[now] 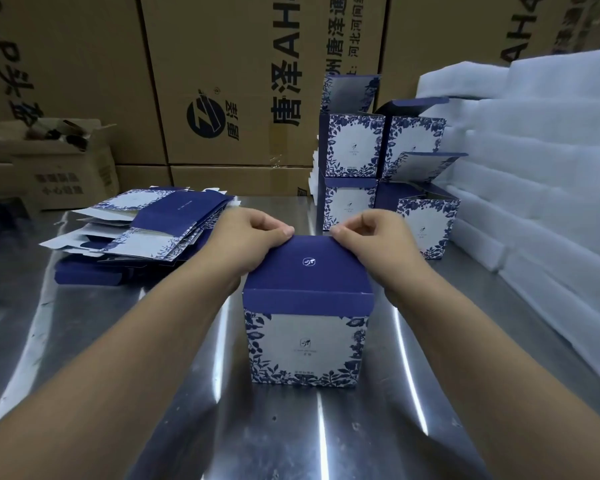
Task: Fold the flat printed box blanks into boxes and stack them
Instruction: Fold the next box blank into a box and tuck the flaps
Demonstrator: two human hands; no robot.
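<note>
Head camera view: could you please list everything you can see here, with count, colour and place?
Box: one, blue and white, table centre.
Flat blanks: one pile, blue and white, table left.
Folded boxes: at least four, blue and white, stacked back right.
Foam sheets: one stack, white, right.
Cartons: several, brown, behind the table.
Table: one, silver metal, underneath.
Left grip: one, bare hand, pinching box lid's far edge.
Right grip: one, bare hand, same edge.

Printed brown cartons point(222, 81) line the far side. An open carton point(66, 168) sits far left. White foam sheets point(551, 168) pile right of the steel surface point(118, 341).
</note>
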